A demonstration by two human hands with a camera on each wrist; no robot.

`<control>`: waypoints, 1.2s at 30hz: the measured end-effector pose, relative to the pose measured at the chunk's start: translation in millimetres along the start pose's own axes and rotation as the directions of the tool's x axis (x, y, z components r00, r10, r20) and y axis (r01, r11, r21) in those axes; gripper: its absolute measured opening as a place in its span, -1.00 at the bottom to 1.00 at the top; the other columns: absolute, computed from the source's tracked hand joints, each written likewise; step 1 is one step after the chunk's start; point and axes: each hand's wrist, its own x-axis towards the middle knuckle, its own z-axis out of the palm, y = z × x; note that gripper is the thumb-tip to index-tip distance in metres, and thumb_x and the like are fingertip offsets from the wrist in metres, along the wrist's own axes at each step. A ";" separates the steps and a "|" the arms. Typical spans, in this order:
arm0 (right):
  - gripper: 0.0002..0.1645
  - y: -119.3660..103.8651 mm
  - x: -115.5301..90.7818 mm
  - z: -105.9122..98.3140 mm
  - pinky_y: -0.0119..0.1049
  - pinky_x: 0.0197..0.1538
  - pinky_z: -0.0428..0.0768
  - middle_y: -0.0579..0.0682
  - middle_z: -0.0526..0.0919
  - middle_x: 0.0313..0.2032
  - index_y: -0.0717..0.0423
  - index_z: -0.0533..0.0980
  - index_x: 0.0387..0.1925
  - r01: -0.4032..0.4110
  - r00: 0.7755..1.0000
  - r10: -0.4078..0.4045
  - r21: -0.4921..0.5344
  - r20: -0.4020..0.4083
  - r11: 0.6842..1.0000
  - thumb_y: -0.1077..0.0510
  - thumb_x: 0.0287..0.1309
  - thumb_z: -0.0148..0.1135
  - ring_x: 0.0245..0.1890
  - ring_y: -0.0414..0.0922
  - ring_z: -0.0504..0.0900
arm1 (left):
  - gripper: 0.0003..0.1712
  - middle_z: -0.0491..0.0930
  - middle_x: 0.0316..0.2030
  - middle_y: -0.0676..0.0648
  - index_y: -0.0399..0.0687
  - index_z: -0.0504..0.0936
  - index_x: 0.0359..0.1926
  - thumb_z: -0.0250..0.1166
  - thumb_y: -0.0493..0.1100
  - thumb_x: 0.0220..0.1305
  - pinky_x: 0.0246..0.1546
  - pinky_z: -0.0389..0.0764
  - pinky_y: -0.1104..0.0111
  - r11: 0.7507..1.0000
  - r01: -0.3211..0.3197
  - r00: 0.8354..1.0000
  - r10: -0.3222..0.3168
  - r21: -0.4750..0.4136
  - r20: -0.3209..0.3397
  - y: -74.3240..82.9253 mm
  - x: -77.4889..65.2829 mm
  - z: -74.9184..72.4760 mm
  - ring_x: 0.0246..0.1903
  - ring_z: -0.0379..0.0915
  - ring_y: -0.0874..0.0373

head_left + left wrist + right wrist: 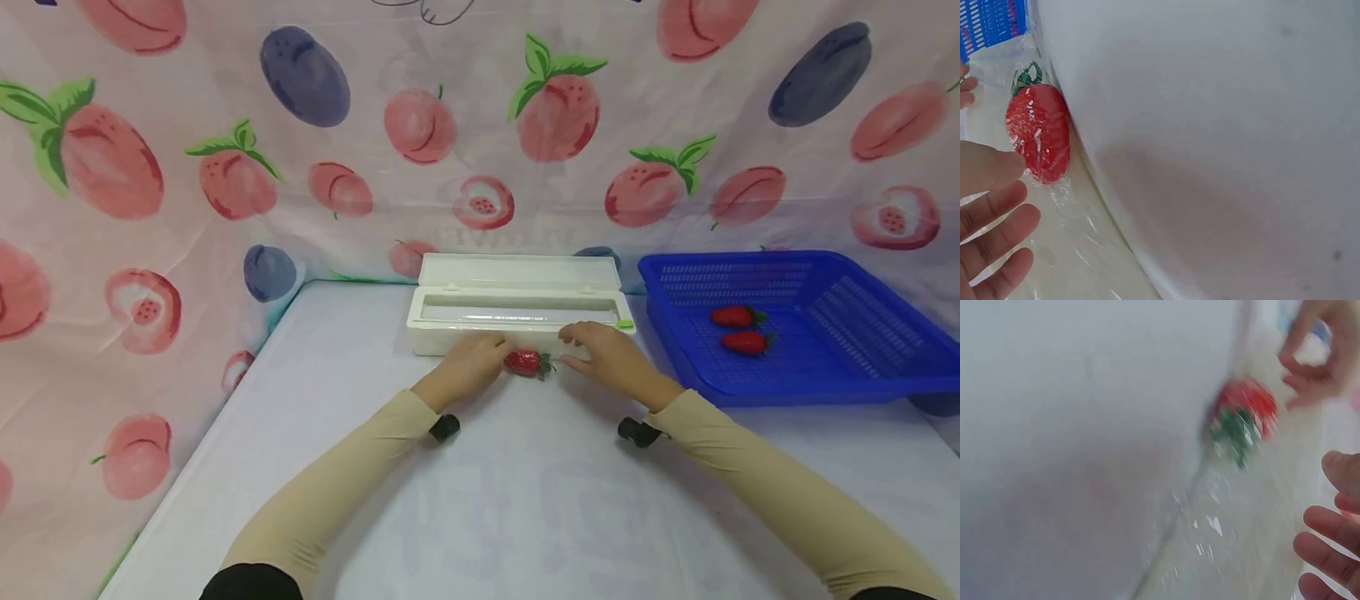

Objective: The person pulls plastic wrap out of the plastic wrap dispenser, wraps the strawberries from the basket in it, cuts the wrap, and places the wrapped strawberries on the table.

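Observation:
A red strawberry (522,362) with green leaves lies against the front of a white cling film box (442,340), and clear cling film (1075,231) covers it. Beside the strawberry's tip is my left hand (468,365); in the left wrist view its thumb reaches the fruit's edge and the other fingers are spread. On the leafy side, my right hand (611,357) hovers near the box front with fingers parted and nothing gripped. The box lid (517,272) stands raised at the back. A green slider (625,324) sits at the box's right end. The right wrist view is blurred.
On the right stands a blue plastic basket (840,383) with two strawberries (746,342) inside. A white cloth (525,500) covers the table. Behind the table hangs a fruit-print curtain (375,225).

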 end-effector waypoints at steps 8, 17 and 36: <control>-0.61 27.2 5.8 -20.9 0.04 0.08 0.47 0.22 0.64 -0.17 0.30 0.55 -0.15 -0.203 0.975 0.213 0.133 -0.062 0.970 0.15 0.00 0.38 -0.05 0.13 0.53 | -0.77 0.61 -0.27 -0.02 -0.03 0.60 -0.08 0.19 -0.25 0.24 -0.25 0.57 0.31 0.999 0.030 0.999 -0.031 0.025 0.035 4.9 15.5 -9.8 -0.27 0.58 0.10; -0.51 46.4 1.3 -14.2 0.11 0.21 0.32 0.33 0.60 -0.08 0.39 0.52 -0.10 -0.340 0.924 0.369 0.231 -0.098 0.912 0.18 -0.05 0.41 0.07 0.23 0.44 | -0.81 0.61 -0.28 -0.01 -0.05 0.63 -0.14 0.21 -0.22 0.21 -0.29 0.55 0.32 0.999 -0.020 1.000 0.019 0.044 0.020 20.6 49.4 -20.6 -0.27 0.58 0.11; -0.51 61.7 -12.0 10.0 0.21 0.31 0.13 0.36 0.53 0.04 0.36 0.55 -0.12 -0.317 0.916 0.376 0.324 -0.138 0.892 0.22 -0.14 0.46 0.27 0.28 0.23 | -0.74 0.63 -0.19 0.05 0.07 0.65 -0.07 0.16 -0.03 0.29 -0.24 0.57 0.36 0.993 0.109 0.993 -0.110 0.050 0.030 55.5 116.2 -7.9 -0.21 0.58 0.17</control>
